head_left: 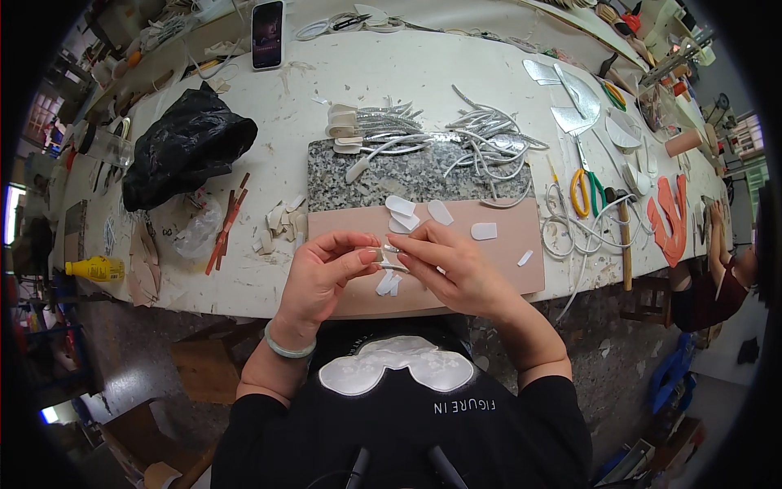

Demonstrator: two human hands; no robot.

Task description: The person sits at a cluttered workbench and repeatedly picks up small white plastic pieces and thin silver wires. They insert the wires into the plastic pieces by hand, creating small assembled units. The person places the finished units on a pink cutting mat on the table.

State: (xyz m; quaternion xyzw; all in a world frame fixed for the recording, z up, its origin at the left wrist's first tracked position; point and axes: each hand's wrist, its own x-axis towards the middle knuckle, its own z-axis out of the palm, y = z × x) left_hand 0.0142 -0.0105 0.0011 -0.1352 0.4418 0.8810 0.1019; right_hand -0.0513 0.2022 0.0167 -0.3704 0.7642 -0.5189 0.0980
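Your left hand [334,267] and right hand [456,267] meet above the flat pinkish-tan board [350,220]; the thumb and fingertips of each appear to pinch a thin, shiny silver cord [393,266] between them, its ends hidden by your fingers. The likeliest trouble is a slip: the piece is small and your grip covers much of it, so an uneven pull could twist it. Your right wrist, low over the board, could brush the loose white tabs out of place. The silver cord tangle [493,145] beyond the board overlaps itself, so drawing one strand might drag others.

Now the count. On the board, two rounded white tabs [484,231] lie singly; near them is an overlapping white tab cluster [402,213], perhaps three. One narrow white sliver [524,258] lies toward the board's right edge, and two small white scraps [388,284] lie below your fingers. Beyond the board are one tangle and one beige-ended silver cord bundle [383,122], too overlapped to count by strand. One wooden-handled hammer [626,244] lies right of the board.
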